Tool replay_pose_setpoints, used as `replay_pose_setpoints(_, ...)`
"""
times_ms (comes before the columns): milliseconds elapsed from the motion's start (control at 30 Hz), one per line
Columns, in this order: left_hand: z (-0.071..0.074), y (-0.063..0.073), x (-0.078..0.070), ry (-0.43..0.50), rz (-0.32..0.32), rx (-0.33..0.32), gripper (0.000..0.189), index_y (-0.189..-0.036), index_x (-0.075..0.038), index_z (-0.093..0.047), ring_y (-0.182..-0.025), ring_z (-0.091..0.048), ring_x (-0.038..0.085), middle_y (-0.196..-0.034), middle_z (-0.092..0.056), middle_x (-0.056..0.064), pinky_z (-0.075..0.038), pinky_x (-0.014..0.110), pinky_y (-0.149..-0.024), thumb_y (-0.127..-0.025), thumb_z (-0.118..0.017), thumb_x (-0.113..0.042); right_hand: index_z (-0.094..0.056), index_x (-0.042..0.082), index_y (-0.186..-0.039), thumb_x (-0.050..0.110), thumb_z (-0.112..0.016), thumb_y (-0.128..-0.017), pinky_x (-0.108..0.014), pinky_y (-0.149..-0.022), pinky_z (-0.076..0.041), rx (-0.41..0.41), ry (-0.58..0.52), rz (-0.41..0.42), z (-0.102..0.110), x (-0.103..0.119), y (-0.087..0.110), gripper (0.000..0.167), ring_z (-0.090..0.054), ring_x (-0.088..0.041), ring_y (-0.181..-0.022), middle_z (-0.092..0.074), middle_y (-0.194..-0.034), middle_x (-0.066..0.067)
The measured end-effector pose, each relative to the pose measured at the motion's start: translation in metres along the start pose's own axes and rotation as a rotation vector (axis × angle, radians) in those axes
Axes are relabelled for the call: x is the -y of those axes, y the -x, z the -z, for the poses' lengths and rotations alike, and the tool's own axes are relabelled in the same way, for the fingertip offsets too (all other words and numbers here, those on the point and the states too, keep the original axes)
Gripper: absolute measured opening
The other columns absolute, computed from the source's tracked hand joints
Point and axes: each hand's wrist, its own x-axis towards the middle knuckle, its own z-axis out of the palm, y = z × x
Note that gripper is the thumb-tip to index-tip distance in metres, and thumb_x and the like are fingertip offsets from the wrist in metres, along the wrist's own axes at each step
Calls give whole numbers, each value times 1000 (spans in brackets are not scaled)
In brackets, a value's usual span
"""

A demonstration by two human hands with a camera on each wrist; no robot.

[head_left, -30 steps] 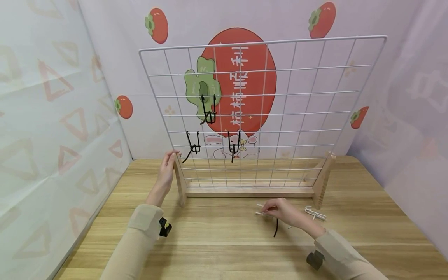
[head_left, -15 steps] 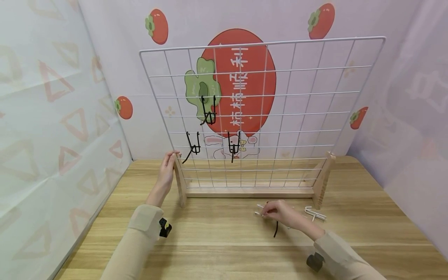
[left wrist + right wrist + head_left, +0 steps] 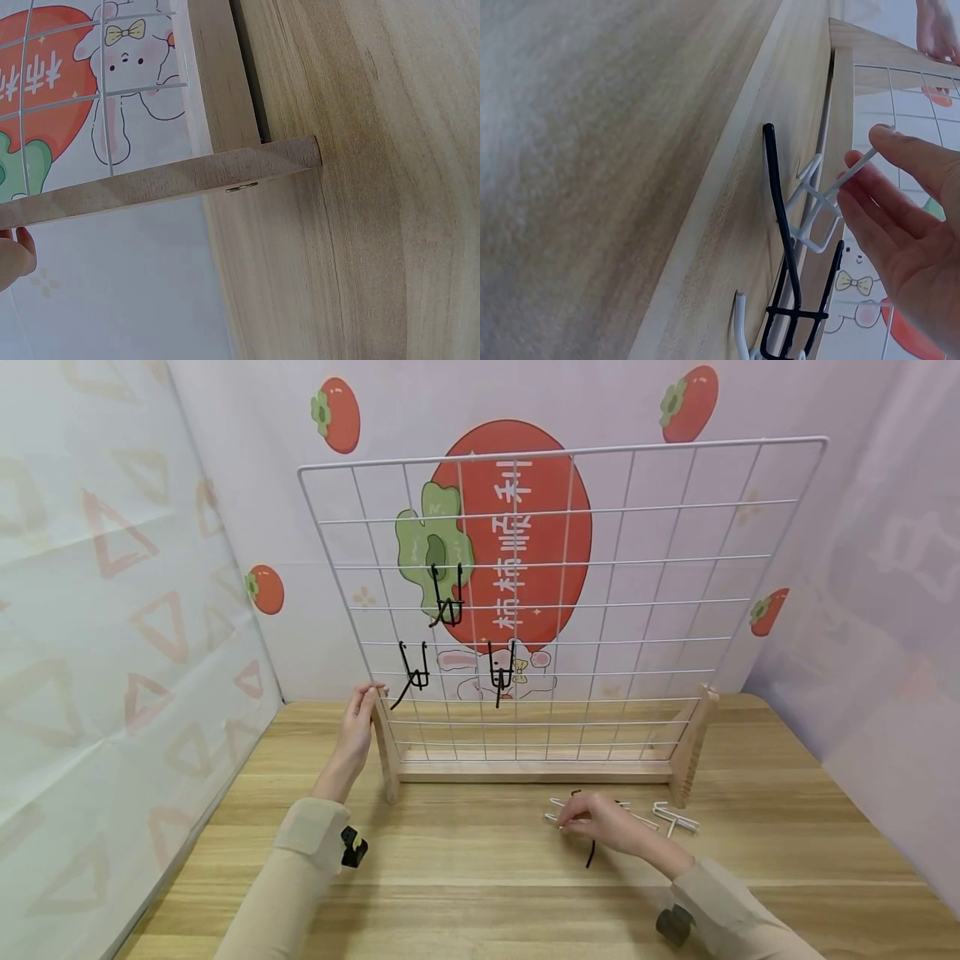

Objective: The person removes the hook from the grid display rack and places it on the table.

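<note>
My left hand (image 3: pixel 356 728) grips the upper end of the wooden side post (image 3: pixel 386 747) at the left of a white wire grid panel (image 3: pixel 573 452). In the left wrist view only a bit of that hand (image 3: pixel 15 259) shows, against the post. Low over the table, my right hand (image 3: pixel 606 822) pinches a white wire hook (image 3: pixel 853 171) by its straight prong, between thumb and fingers. Beneath that hand lies a black wire hook (image 3: pixel 782 217), partly hidden from the head view. Another white hook (image 3: pixel 675 817) lies just to its right.
Three black hooks hang on the grid's left half: an upper one (image 3: pixel 448 610), a lower left one (image 3: pixel 416 678) and a lower middle one (image 3: pixel 501 677). A wooden crossbar (image 3: pixel 536 772) joins the side posts. Printed cloth walls enclose the wooden table (image 3: pixel 450 877).
My right hand has shifted slightly with the white hook, and more of the hooks beneath it now shows. My left hand stays on the post.
</note>
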Motion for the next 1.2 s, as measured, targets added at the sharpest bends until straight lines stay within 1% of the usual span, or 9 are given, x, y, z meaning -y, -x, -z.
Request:
replay_pose_setpoints(167,1,0,1,-6,-14,6,18,-104,-20,-46,-104,-39,9,-103,-49,-8,-25,27,-90,-96,-35,-32,-66,4,-84,2,-62,-80,-24,-72,-48,39,-3,-52,0,2,1,7,-58,-9,-82,-64,-85,1)
replay_pose_setpoints(367,1,1,0,-11,-7,1,14,-101,-25,-46,-106,-39,9,-103,-49,-8,-24,27,-92,-95,-35,-33,-66,4,-84,2,-61,-80,-23,-68,-47,52,-32,-60,-1,4,1,6,-57,-7,-79,-62,-84,1)
replay_pose_setpoints(600,1,1,-2,-3,-2,12,17,-104,-22,-44,-112,-36,10,-109,-46,0,-20,30,-98,-95,-35,-33,-67,6,-84,6,-63,-80,-26,-69,-48,56,-25,-60,-3,4,2,5,-57,-7,-78,-62,-83,3)
replay_pose_setpoints(800,1,0,-1,-1,3,9,16,-103,-22,-44,-111,-36,10,-105,-47,-5,-21,29,-96,-95,-35,-33,-67,5,-84,6,-63,-80,-21,-68,-47,78,-46,-71,-6,4,3,5,-56,-5,-78,-61,-83,3)
replay_pose_setpoints(967,1,0,-2,-1,8,14,20,-106,-18,-43,-110,-36,11,-108,-46,-2,-21,29,-96,-96,-34,-31,-66,2,-88,3,-62,-80,-19,-67,-47,85,-73,-85,-7,7,5,8,-58,-6,-78,-61,-84,1)
replay_pose_setpoints(1067,0,0,-3,10,16,15,23,-109,-12,-42,-109,-36,12,-109,-45,1,-21,28,-95,-97,-32,-28,-65,1,-89,2,-62,-80,-20,-68,-48,73,-75,-74,-6,8,5,10,-59,-8,-78,-62,-84,-1)
replay_pose_setpoints(1133,-1,1,-7,15,28,17,25,-112,-6,-40,-110,-35,13,-110,-44,3,-21,29,-96,-98,-30,-24,-65,1,-90,2,-62,-80,-21,-69,-48,59,-60,-62,-6,9,5,10,-59,-9,-79,-63,-85,-1)
replay_pose_setpoints(1200,-3,4,-12,13,39,19,25,-113,-4,-39,-111,-34,16,-109,-44,3,-21,29,-96,-98,-29,-21,-65,2,-90,2,-63,-79,-23,-71,-48,43,-41,-47,-5,10,4,11,-59,-10,-80,-64,-85,-1)
